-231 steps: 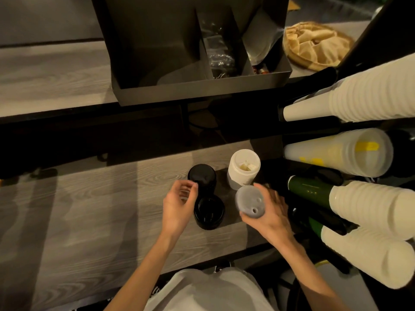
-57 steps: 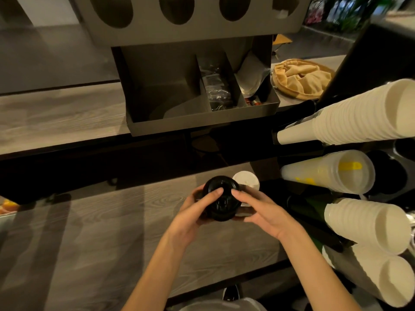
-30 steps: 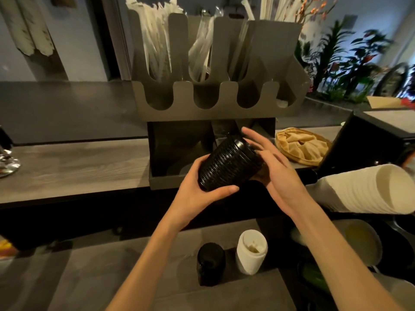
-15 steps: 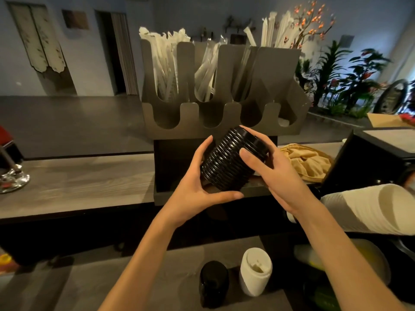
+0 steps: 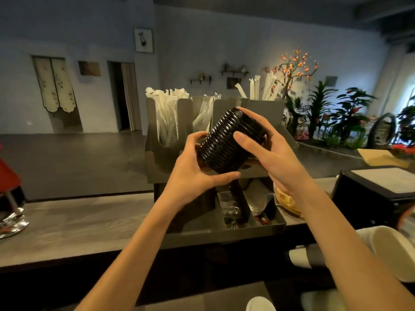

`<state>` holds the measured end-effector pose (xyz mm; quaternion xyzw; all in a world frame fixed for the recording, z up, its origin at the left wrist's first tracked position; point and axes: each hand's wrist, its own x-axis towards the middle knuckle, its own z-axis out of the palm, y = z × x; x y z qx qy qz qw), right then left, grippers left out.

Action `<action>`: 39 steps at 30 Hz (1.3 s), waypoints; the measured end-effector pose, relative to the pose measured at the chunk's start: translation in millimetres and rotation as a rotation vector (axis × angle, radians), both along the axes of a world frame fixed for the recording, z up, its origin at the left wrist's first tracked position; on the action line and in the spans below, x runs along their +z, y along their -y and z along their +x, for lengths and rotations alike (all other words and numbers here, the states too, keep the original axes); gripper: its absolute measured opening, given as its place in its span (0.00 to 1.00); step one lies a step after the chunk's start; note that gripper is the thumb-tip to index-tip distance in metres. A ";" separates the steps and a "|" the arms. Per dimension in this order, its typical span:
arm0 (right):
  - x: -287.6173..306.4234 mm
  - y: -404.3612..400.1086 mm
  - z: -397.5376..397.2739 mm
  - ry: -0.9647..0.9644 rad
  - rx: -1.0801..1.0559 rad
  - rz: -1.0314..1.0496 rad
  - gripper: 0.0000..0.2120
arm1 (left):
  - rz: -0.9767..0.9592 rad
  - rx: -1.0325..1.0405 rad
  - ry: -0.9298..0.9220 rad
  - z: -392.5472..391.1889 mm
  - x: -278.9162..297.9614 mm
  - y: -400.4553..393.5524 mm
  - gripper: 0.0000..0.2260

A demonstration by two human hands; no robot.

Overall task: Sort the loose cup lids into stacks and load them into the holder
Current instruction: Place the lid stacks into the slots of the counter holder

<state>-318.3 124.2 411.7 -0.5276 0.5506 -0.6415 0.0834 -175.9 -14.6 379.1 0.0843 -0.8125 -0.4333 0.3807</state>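
Grey counter before the holder: I see both hands, left and right, curled tight around the tilted black lid stack.

Dim room, soft blur, edges warped

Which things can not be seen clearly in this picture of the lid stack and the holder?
- Head view: the lower end of the black lid stack is hidden by the left hand.
- The holder front slots are covered by the stack and the right hand.
- The white lid stack is cut off by the bottom edge.
- The lower tray contents are too dark to name.
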 end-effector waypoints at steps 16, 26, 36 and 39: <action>40.0 90.0 -54.8 -0.221 -0.037 0.082 0.28 | 0.082 -0.173 0.369 -33.0 81.9 73.4 0.22; 41.5 98.8 -69.9 -0.218 0.027 0.104 0.28 | 0.481 0.141 0.054 -45.2 53.5 57.1 0.36; 42.3 102.2 -78.5 -0.384 -0.017 0.137 0.30 | 1.232 0.039 -0.447 -67.0 16.9 2.6 0.20; 45.1 104.3 -77.5 -0.425 -0.008 0.165 0.31 | 1.295 -0.015 -0.502 -68.1 4.3 -9.7 0.21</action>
